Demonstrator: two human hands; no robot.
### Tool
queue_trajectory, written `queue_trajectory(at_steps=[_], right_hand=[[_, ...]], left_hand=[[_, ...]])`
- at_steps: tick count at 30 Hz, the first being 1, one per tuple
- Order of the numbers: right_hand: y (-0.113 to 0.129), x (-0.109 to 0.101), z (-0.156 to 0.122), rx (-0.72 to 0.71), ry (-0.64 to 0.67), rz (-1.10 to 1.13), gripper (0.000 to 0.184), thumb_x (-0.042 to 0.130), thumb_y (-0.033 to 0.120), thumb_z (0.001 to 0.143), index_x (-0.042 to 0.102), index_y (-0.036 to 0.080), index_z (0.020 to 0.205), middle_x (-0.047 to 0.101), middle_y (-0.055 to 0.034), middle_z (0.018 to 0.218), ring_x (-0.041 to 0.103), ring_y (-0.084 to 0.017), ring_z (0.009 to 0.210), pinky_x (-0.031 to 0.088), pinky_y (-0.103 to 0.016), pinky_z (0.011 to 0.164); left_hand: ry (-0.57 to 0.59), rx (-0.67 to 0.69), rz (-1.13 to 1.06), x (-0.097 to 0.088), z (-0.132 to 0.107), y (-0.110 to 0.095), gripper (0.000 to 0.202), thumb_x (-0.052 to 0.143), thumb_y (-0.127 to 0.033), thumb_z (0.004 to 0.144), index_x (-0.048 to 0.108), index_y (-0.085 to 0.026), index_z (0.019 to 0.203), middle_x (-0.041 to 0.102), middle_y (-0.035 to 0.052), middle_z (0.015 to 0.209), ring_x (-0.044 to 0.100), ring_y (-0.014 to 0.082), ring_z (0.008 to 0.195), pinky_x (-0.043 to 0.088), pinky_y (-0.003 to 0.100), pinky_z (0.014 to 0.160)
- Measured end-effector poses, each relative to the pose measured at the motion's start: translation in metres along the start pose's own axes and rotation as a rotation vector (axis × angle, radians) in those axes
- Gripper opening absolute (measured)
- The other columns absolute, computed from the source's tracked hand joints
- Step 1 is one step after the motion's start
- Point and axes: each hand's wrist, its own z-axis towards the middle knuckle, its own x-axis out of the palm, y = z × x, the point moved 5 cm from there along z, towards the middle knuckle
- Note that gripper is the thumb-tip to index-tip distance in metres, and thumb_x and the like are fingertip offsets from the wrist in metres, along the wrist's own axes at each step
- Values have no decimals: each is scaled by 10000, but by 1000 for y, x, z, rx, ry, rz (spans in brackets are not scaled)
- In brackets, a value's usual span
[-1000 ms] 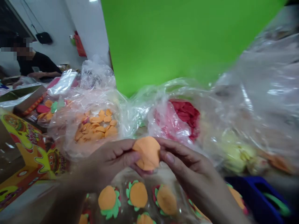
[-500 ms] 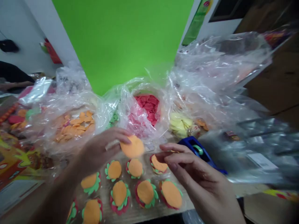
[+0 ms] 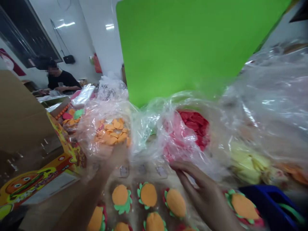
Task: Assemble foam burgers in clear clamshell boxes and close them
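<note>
My left hand (image 3: 113,158) reaches into a clear plastic bag of orange felt rounds (image 3: 112,134); the plastic hides its fingers. My right hand (image 3: 192,178) hovers with fingers stretched out to the left and nothing in them, just below a bag of red felt pieces (image 3: 194,123). Under both hands lie rows of finished felt burgers (image 3: 147,194), orange tops on green and red layers, each in clear wrap.
A bag of yellow pieces (image 3: 247,163) and large clear bags fill the right. A blue tape dispenser (image 3: 267,199) sits at the lower right. A printed burger box (image 3: 36,183) with a cardboard flap stands at the left. A green board (image 3: 187,41) rises behind. Another person (image 3: 61,80) sits at the far left.
The orange round that my left hand held is gone from sight. My left hand has moved up into the orange bag, and my right hand has shifted towards the red bag. The camera swung left.
</note>
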Motion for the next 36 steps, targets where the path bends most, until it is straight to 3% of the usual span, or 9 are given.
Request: queue_trajectory(at_steps=[6, 10, 15, 20, 23, 27, 30, 34, 36], right_hand=[[10, 143, 94, -319, 483, -197, 328, 412, 20, 837, 637, 178, 1016, 673, -67, 1098, 597, -155, 1066, 414, -335, 995], [-19, 187, 109, -269, 583, -286, 304, 502, -12, 774, 642, 94, 1022, 702, -156, 978, 630, -240, 1009, 331, -480, 1038], [-48, 174, 94, -141, 573, -316, 320, 573, 103, 798, 603, 81, 1116, 690, -178, 1011, 629, -262, 1007, 320, -488, 1044], [-51, 151, 91, 3, 489, -211, 358, 539, 191, 847, 542, 115, 1197, 678, -138, 1062, 622, -228, 1026, 463, -389, 931], [-32, 134, 91, 117, 412, 189, 402, 524, 289, 860, 489, 157, 1238, 673, -86, 1063, 642, -174, 969, 512, -307, 841], [-3, 111, 85, 362, 405, 785, 351, 570, 345, 813, 569, 192, 1129, 675, -1, 771, 666, -138, 681, 524, -270, 677], [10, 96, 78, 431, 432, 884, 319, 614, 358, 794, 620, 213, 1078, 679, -1, 783, 645, -123, 693, 500, -256, 694], [15, 90, 67, 509, 452, 1048, 265, 623, 424, 796, 684, 236, 972, 686, -12, 830, 613, -117, 741, 473, -243, 712], [18, 89, 62, 570, 471, 1154, 244, 616, 444, 798, 702, 232, 883, 677, -5, 767, 602, -108, 697, 469, -233, 680]], left_hand=[[-1, -44, -296, 14, -7, 25, 217, 421, -122, 872, 584, -170, 1006, 636, 96, 1094, 583, 192, 1039, 433, 324, 929], [-33, -199, -498, 11, 20, 50, 259, 417, -153, 872, 503, -113, 1113, 648, 119, 1020, 640, 165, 842, 510, 282, 734], [-57, -226, -673, 13, 51, 48, 272, 587, -69, 719, 566, -101, 988, 642, 82, 946, 615, 194, 888, 489, 316, 784], [-105, -116, -863, -22, 34, 28, 372, 545, -108, 750, 509, -135, 1119, 588, 89, 1139, 558, 174, 1047, 444, 287, 902], [-87, -1, -1068, -45, 2, 11, 422, 587, -171, 739, 480, -166, 1148, 602, 66, 1114, 572, 171, 1031, 458, 297, 902], [-43, 154, -1234, -64, -37, -15, 472, 604, -157, 761, 441, -233, 1198, 613, 30, 1098, 589, 152, 1020, 479, 288, 885], [-173, 254, -1053, -78, -55, -25, 426, 576, -139, 808, 436, -270, 1189, 594, 24, 1097, 588, 147, 1013, 493, 295, 858], [-619, 518, -486, -102, -84, -40, 311, 607, -56, 772, 497, -229, 1005, 524, 26, 1143, 495, 151, 1107, 431, 318, 951], [-747, 656, -221, -104, -99, -50, 276, 588, -6, 765, 501, -205, 936, 532, 27, 1138, 481, 138, 1096, 416, 298, 956]])
